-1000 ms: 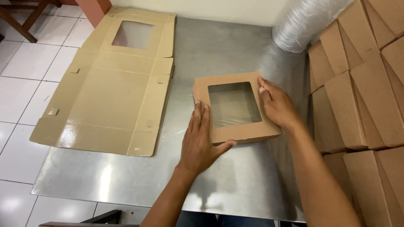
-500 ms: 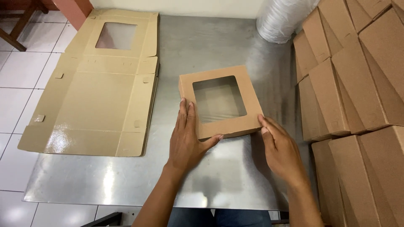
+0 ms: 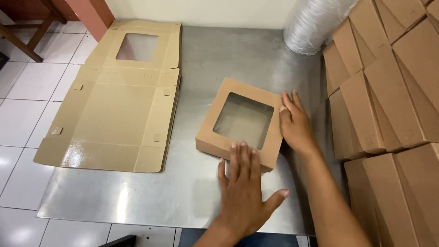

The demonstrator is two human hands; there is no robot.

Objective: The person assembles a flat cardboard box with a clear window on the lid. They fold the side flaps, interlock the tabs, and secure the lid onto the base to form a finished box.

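A folded brown cardboard box with a clear window lid (image 3: 227, 141) lies flat on the steel table (image 3: 151, 196), turned at a slight angle. My left hand (image 3: 244, 192) lies palm down at the box's near edge, fingers spread and fingertips touching its front rim. My right hand (image 3: 296, 124) presses flat against the box's right side, fingers pointing away from me. Neither hand grips the box.
A stack of flat unfolded window-box blanks (image 3: 114, 105) covers the table's left part and overhangs its edge. Many assembled brown boxes (image 3: 388, 91) are piled at the right. A roll of clear plastic (image 3: 313, 25) lies at the back. White tiled floor lies to the left.
The box has rotated and slid toward me. My right hand moved from the near corner to the box's right side; my left hand shifted from its left edge to its near edge.
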